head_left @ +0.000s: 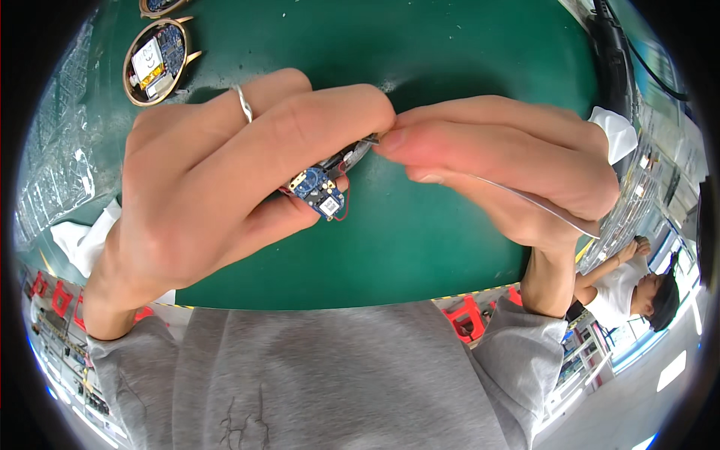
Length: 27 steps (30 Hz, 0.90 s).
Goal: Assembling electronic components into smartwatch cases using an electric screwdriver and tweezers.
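Observation:
My left hand (217, 172), with a ring on one finger, is closed round a small dark device with a curved edge (346, 159). A blue circuit board (321, 193) with a white square label and thin red wires sticks out below its fingers. Most of the device is hidden by that hand. My right hand (502, 157) pinches at the device's right end, its fingertips meeting the left forefinger; a tiny dark piece (370, 139) shows there. Under its curled fingers lies a thin, pale strip (536, 201), mostly hidden, its kind unclear.
On the green mat (360, 262) at the far left lies an open gold watch case (159, 61) with a battery and board inside; another case (161, 6) is cut off above. Clear plastic trays (56, 150) line the left. A black cable (649, 67) runs far right. A person (630, 289) sits beyond.

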Each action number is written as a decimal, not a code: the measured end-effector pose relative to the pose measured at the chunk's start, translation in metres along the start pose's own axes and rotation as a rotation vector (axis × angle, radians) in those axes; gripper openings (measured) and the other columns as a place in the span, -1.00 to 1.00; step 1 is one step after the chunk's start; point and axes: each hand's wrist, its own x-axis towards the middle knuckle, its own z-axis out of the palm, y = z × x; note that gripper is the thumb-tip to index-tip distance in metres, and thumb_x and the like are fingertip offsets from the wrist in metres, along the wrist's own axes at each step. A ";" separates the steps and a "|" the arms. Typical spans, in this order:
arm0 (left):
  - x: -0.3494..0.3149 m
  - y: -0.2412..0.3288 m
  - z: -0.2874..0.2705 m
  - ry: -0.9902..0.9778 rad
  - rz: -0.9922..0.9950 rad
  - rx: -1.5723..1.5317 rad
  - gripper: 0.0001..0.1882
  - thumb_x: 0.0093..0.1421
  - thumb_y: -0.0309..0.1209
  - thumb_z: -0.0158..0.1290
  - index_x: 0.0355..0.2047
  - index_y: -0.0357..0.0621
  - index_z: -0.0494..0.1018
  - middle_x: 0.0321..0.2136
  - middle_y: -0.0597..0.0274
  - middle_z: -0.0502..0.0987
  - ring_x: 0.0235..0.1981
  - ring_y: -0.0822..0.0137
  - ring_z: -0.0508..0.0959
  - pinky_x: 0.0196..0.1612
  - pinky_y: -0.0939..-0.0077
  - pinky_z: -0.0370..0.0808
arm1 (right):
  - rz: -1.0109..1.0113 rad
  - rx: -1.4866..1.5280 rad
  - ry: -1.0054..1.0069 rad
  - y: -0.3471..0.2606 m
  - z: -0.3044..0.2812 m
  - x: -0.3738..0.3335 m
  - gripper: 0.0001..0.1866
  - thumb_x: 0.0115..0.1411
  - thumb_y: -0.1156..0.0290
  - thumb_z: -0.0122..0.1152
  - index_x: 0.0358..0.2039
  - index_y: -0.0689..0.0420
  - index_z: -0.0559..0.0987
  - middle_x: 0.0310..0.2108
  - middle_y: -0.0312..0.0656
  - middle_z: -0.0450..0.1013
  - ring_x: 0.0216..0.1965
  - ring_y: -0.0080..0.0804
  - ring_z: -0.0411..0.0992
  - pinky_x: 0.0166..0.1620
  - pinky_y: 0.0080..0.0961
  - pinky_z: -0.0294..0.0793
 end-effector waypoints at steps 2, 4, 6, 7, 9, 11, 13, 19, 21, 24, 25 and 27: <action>0.001 0.002 0.001 0.017 -0.006 0.034 -0.52 -0.10 -0.54 0.38 -0.12 -0.33 0.54 -0.28 0.15 0.67 -0.59 0.39 0.45 -0.60 0.56 0.35 | -0.006 0.007 0.054 0.003 0.001 -0.002 -0.83 0.02 0.63 0.33 -0.36 0.44 0.58 -0.32 0.10 0.62 -0.44 -0.20 0.65 -0.45 -0.52 0.71; 0.004 0.004 0.000 0.049 -0.002 0.052 -0.51 -0.12 -0.54 0.39 -0.12 -0.32 0.55 -0.29 0.17 0.67 -0.61 0.42 0.42 -0.61 0.57 0.32 | -0.031 0.088 -0.065 0.005 -0.006 -0.001 -0.81 0.00 0.62 0.37 -0.37 0.47 0.61 -0.32 0.11 0.63 -0.44 -0.18 0.65 -0.46 -0.53 0.71; 0.007 0.007 -0.002 0.032 -0.009 0.063 -0.51 -0.15 -0.54 0.38 -0.13 -0.30 0.56 -0.35 0.24 0.64 -0.64 0.48 0.37 -0.62 0.59 0.26 | -0.066 0.044 -0.029 0.003 -0.004 -0.005 -0.79 0.02 0.61 0.37 -0.34 0.48 0.61 -0.32 0.12 0.63 -0.41 -0.17 0.65 -0.44 -0.52 0.71; 0.007 0.007 0.001 0.031 -0.009 0.066 -0.51 -0.15 -0.54 0.38 -0.13 -0.30 0.56 -0.35 0.24 0.64 -0.64 0.48 0.37 -0.62 0.59 0.26 | -0.100 0.006 0.008 0.003 -0.003 -0.008 -0.78 0.05 0.60 0.36 -0.31 0.49 0.62 -0.32 0.13 0.63 -0.39 -0.17 0.66 -0.43 -0.51 0.71; 0.006 0.006 0.005 0.083 -0.010 0.050 -0.51 -0.15 -0.53 0.38 -0.12 -0.28 0.58 -0.40 0.29 0.61 -0.66 0.51 0.31 -0.63 0.59 0.22 | -0.020 0.026 -0.035 -0.002 -0.009 -0.001 -0.78 0.06 0.60 0.36 -0.30 0.49 0.63 -0.31 0.13 0.63 -0.37 -0.17 0.66 -0.40 -0.50 0.72; 0.008 0.009 -0.001 0.052 -0.013 0.083 -0.51 -0.15 -0.53 0.38 -0.13 -0.27 0.58 -0.41 0.29 0.60 -0.66 0.52 0.31 -0.63 0.59 0.21 | 0.060 0.049 -0.081 -0.006 -0.010 0.002 -0.78 0.07 0.60 0.36 -0.28 0.48 0.63 -0.30 0.14 0.63 -0.36 -0.16 0.66 -0.37 -0.49 0.72; 0.010 0.009 0.002 0.023 -0.006 0.102 -0.51 -0.15 -0.52 0.38 -0.13 -0.27 0.59 -0.42 0.29 0.59 -0.67 0.52 0.30 -0.63 0.59 0.20 | 0.089 0.010 -0.056 -0.007 -0.010 -0.001 -0.80 0.07 0.60 0.35 -0.28 0.43 0.65 -0.30 0.13 0.63 -0.34 -0.15 0.66 -0.34 -0.47 0.72; 0.011 0.010 0.002 0.019 -0.033 0.100 -0.51 -0.16 -0.50 0.38 -0.14 -0.26 0.60 -0.43 0.31 0.58 -0.66 0.50 0.30 -0.63 0.59 0.21 | 0.020 0.026 -0.052 -0.005 -0.010 -0.001 -0.76 0.01 0.61 0.37 -0.30 0.49 0.61 -0.31 0.14 0.62 -0.36 -0.15 0.65 -0.41 -0.47 0.72; 0.010 0.008 0.006 0.047 -0.010 0.080 -0.52 -0.15 -0.49 0.38 -0.14 -0.27 0.59 -0.41 0.30 0.59 -0.67 0.49 0.30 -0.63 0.58 0.22 | -0.076 0.035 -0.048 0.008 -0.009 -0.006 -0.74 0.00 0.62 0.37 -0.29 0.50 0.60 -0.30 0.13 0.62 -0.37 -0.15 0.65 -0.42 -0.48 0.71; 0.009 0.007 0.010 0.072 0.009 0.062 -0.53 -0.13 -0.48 0.38 -0.14 -0.28 0.58 -0.38 0.28 0.62 -0.66 0.47 0.32 -0.62 0.58 0.24 | -0.140 0.045 -0.042 0.009 -0.008 -0.011 -0.70 -0.03 0.64 0.38 -0.25 0.50 0.59 -0.28 0.13 0.62 -0.37 -0.14 0.64 -0.42 -0.48 0.71; 0.010 0.007 0.009 0.072 0.012 0.059 -0.53 -0.13 -0.48 0.38 -0.14 -0.28 0.58 -0.38 0.28 0.62 -0.66 0.47 0.32 -0.62 0.58 0.24 | -0.108 0.046 -0.040 0.006 -0.009 -0.012 -0.69 -0.04 0.65 0.38 -0.24 0.49 0.59 -0.27 0.12 0.62 -0.36 -0.13 0.64 -0.41 -0.48 0.72; 0.009 0.007 0.004 0.010 -0.016 0.066 -0.53 -0.12 -0.48 0.39 -0.14 -0.30 0.56 -0.33 0.26 0.64 -0.65 0.48 0.34 -0.63 0.59 0.25 | -0.015 0.108 -0.094 0.001 -0.016 -0.004 -0.67 -0.05 0.66 0.38 -0.22 0.49 0.58 -0.26 0.12 0.61 -0.35 -0.12 0.64 -0.40 -0.46 0.72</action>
